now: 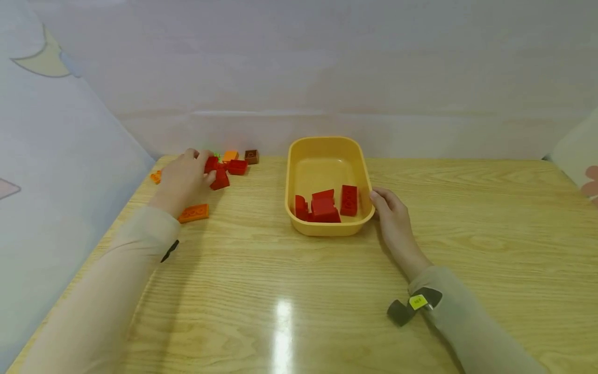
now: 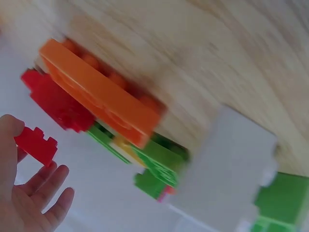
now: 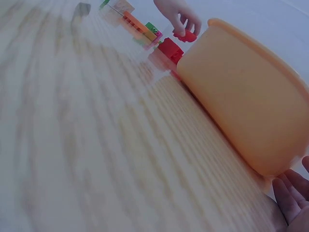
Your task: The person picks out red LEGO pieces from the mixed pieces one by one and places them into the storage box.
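Note:
My left hand [image 1: 179, 176] pinches a red toy brick [image 2: 36, 146] between thumb and fingers at the back left of the table. Around it in the head view lie more red bricks [image 1: 238, 167], an orange brick [image 1: 230, 156] and a brown brick [image 1: 251, 156]. A longer orange brick [image 1: 193, 213] lies nearer, beside the left wrist. To the right stands a yellow tub [image 1: 325, 228] with several red bricks [image 1: 348, 200] in its near end. My right hand [image 1: 394, 223] touches the tub's near right corner from outside, thumb tip at the rim.
Green bricks [image 2: 164, 162] lie behind the orange brick in the left wrist view, partly covered. A small orange piece [image 1: 156, 177] sits at the table's left edge. Pale printed walls [image 1: 327, 78] border the wooden table [image 1: 261, 291] at the back and left.

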`<state>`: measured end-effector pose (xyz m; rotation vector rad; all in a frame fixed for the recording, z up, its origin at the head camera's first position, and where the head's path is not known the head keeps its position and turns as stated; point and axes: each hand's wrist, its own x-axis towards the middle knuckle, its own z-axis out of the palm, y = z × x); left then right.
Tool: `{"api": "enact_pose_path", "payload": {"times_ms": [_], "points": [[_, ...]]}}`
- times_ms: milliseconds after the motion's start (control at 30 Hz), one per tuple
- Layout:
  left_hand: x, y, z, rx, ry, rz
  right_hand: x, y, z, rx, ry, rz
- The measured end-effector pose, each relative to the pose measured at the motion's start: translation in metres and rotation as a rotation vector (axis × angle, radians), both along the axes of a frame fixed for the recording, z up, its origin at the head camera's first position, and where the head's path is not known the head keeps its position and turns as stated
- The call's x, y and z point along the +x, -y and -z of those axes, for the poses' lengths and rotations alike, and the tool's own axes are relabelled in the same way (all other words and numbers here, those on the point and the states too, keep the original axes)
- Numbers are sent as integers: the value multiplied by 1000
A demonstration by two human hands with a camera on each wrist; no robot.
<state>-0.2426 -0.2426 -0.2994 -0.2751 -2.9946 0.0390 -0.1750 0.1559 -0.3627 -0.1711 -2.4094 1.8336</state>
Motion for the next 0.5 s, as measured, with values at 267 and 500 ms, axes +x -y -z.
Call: {"api": "enact_pose_path", "payload": {"times_ms": [267,500], "points": [[1,-39,-1,8,-271,188,2,-1,-2,4,-8,2],[2,-75,-6,8,-298,239,2,-1,-3,2,-7,-4]]}}
